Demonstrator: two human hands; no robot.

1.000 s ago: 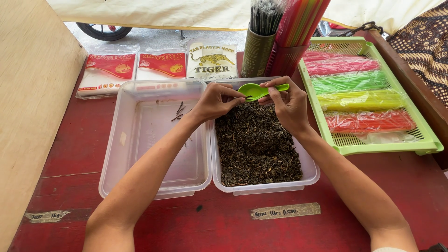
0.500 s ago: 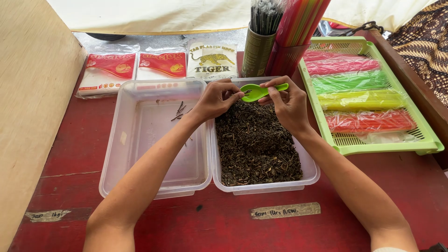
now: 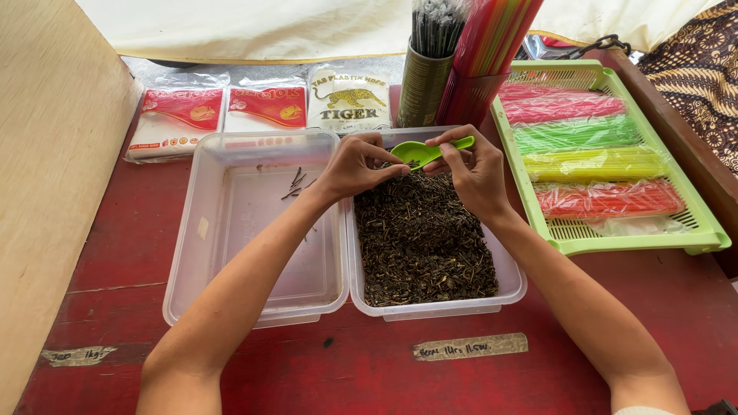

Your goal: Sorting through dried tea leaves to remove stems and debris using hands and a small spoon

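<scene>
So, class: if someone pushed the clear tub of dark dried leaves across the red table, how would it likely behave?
The tub of leaves would probably slide rather than tip, being low and wide. Its thin plastic walls may flex. The loose leaves likely shift, though the tub looks light for its size.

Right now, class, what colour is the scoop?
Bright green scoop, clearest in the head view.

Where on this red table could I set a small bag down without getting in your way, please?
Bare red table runs along the near edge, in front of both clear tubs, and right of the paper label below the green tray. The far side is crowded: packets, straw cups, and both hands at the green scoop.
</scene>
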